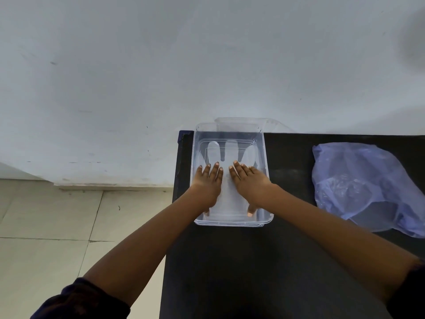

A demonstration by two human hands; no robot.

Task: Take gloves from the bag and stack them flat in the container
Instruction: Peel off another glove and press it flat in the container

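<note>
Wall (138, 65): pale grey-white, scuffed, behind the tabletop. Floor (46, 215): beige tiles, left side. Tabletop (287, 261): black, against the wall. Bag (363, 185): translucent blue plastic, crumpled, on the tabletop's right. Container (264, 157): clear plastic, at the far left corner. Glove (230, 150): translucent, flat inside the container. Left hand (208, 185), right hand (249, 183): side by side, fingers spread, palms pressed flat on the glove.

Both your arms reach forward, bare to dark sleeves near the elbows. Your left hand (208, 184) and right hand (249, 183) lie palm-down, fingers spread flat, side by side, thumbs tucked back.
</note>
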